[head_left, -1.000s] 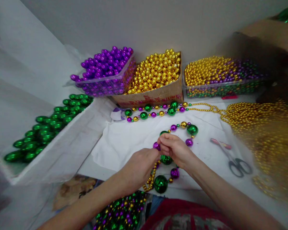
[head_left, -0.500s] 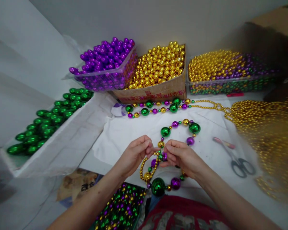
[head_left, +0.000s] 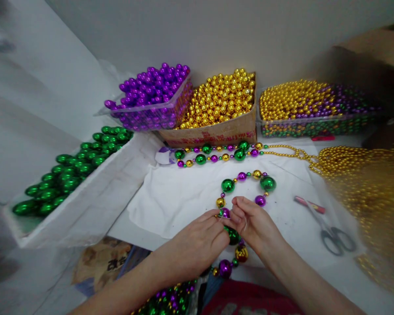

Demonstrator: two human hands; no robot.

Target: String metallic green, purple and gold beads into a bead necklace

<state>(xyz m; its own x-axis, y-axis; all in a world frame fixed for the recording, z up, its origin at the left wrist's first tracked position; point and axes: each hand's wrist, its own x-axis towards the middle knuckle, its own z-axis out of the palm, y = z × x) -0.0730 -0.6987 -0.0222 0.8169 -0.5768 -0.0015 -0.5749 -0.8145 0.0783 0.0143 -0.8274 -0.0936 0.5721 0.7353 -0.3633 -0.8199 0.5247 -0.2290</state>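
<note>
A strand of shiny green, purple and gold beads (head_left: 228, 185) curves over the white cloth and down to the table's near edge. Over its left side is my left hand (head_left: 205, 240), its fingers pinched on a thin pale string (head_left: 225, 217) beside a small green bead and a purple one. My right hand (head_left: 254, 221) is closed on the same string, and a short end stands up at its fingers. Both hands nearly touch and hide part of the strand. The fingertip details are hard to make out.
Behind stand a tub of purple beads (head_left: 157, 92), a carton of gold beads (head_left: 219, 98) and a tub of mixed small beads (head_left: 298, 100). Green beads (head_left: 68, 173) fill a white box at left. Scissors (head_left: 336, 238), gold chains (head_left: 377, 188) and a finished-looking strand (head_left: 201, 159) lie around the cloth.
My left hand has moved right and turned over, reaching my right hand. It now covers where the small gold bead loop was. The whole view has shifted slightly.
</note>
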